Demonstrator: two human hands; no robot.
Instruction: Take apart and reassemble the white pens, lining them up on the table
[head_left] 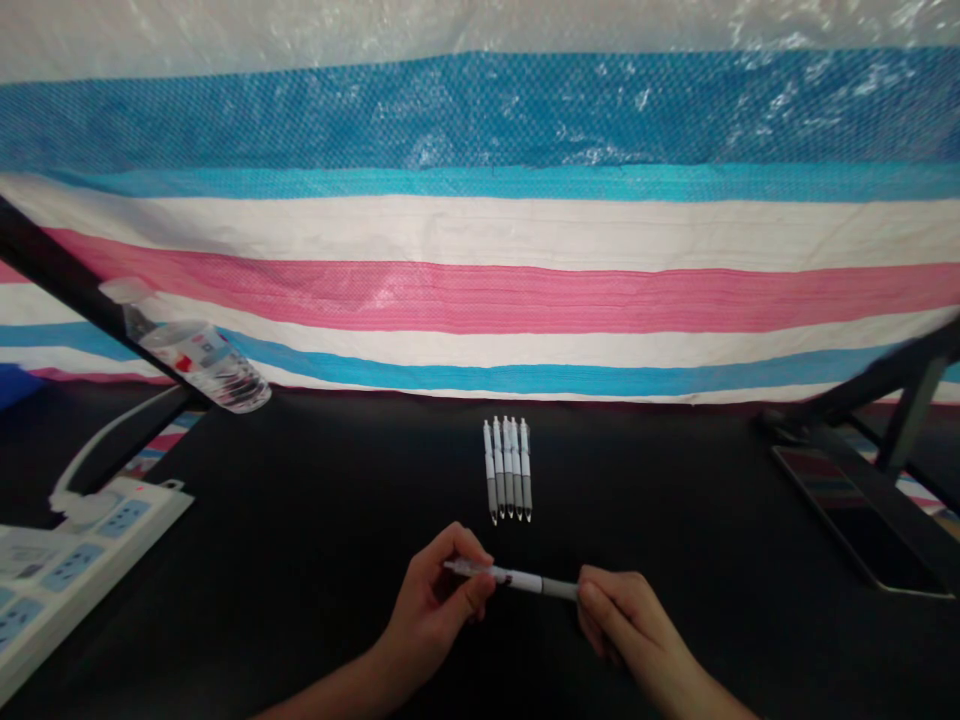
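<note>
Plastic water bottle (202,365), power strip (97,540), striped tarp (480,298)

Nothing legible: the white power strip (90,560) is carrying a small printed label, the plastic water bottle (202,365) is showing a red-marked label, and the pen (517,578) is showing a dark mark, all too small or blurred to read.

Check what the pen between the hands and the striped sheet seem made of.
The pen looks like glossy white plastic, from highlights on its barrel; the grey end is unclear. The sheet looks like woven plastic tarpaulin, with fine weave and shiny creases.
</note>
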